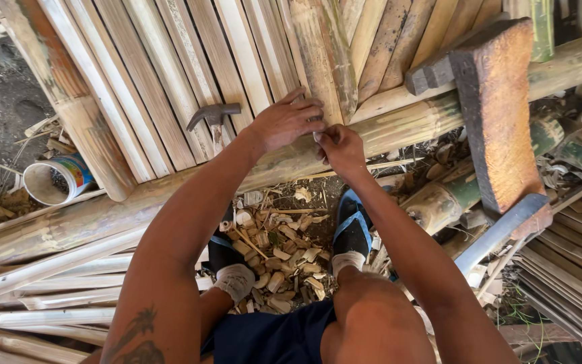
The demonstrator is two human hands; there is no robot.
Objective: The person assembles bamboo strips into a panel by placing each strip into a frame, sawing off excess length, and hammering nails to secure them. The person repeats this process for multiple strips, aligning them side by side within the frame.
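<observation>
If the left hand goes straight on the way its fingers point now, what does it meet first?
The left hand points right across the bamboo slat. Straight on, it would probably meet the right hand first, which seems almost to touch it.

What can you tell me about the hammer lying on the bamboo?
The hammer is a claw hammer with a dark, dull metal head that looks worn. Its head lies crosswise on the pale split bamboo slats, and only a short, pale piece of handle shows below it, pointing toward the person. It rests flat and loose; no hand holds it. The left hand is close on its right, pressing a neighbouring slat, not touching the hammer.
</observation>
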